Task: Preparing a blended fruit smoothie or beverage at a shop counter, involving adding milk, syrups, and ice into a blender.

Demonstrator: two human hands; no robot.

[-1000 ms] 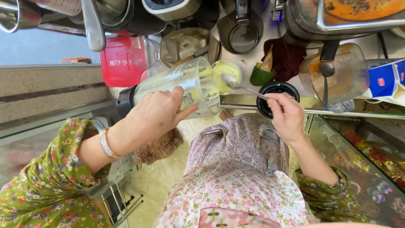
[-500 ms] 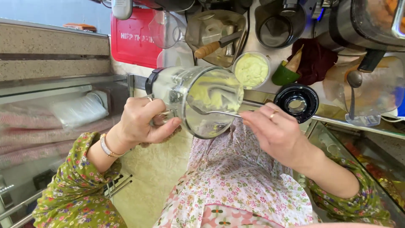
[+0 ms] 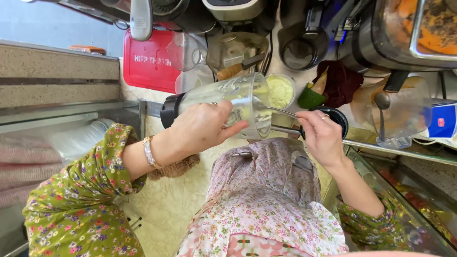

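Nearest the camera, a floral apron [image 3: 266, 209] is filling the lower middle of the view, with green flowered sleeves [image 3: 81, 204] running out on both sides. At the counter's edge, the left hand [image 3: 202, 128], a bracelet [image 3: 150, 152] showing at its wrist, is closing around a clear blender jar [image 3: 228, 102] and holding it tipped on its side, its black base to the left and its mouth to the right. Beside it, the right hand [image 3: 321, 135] is pinching a metal spoon [image 3: 281, 112] whose far end is reaching into the jar's mouth; what is on the spoon is hard to make out. Just beyond the jar's mouth, a cup [image 3: 282, 90] of pale green purée is standing on the counter, with a cut avocado [image 3: 312, 95] near it and a black lid [image 3: 339, 120] just past the right hand. Farther back, a red container [image 3: 152, 62] is sitting against the wall, alongside blender bases and jugs.
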